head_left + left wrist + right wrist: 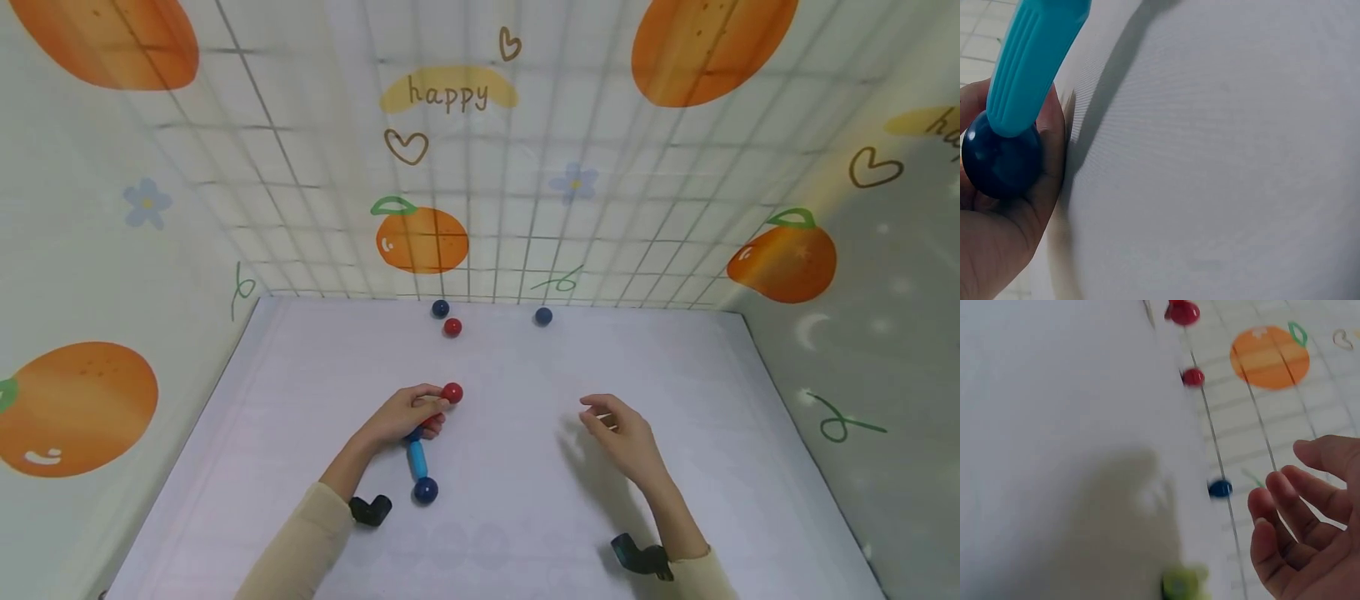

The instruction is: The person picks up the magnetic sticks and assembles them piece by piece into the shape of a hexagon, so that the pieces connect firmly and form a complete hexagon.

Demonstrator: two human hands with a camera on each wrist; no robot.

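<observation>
In the head view my left hand (408,414) grips a joined toy piece of balls and rods. A light blue rod (417,460) runs from a dark blue ball (426,490) up to a second blue ball (1004,159), which sits against the palm in the left wrist view. A red ball (452,392) shows at the fingertips, with a bit of red below the thumb; the fingers hide how these join. To the right, my right hand (621,437) hovers over the table with loosely curved fingers and holds nothing. Its shadow falls on the white surface.
Along the table's back edge lie loose balls: a dark blue ball (440,309), a red ball (453,327) and another blue ball (543,317). A printed curtain (495,167) over a grid stands behind. A blurred yellow-green thing (1184,584) shows low in the right wrist view.
</observation>
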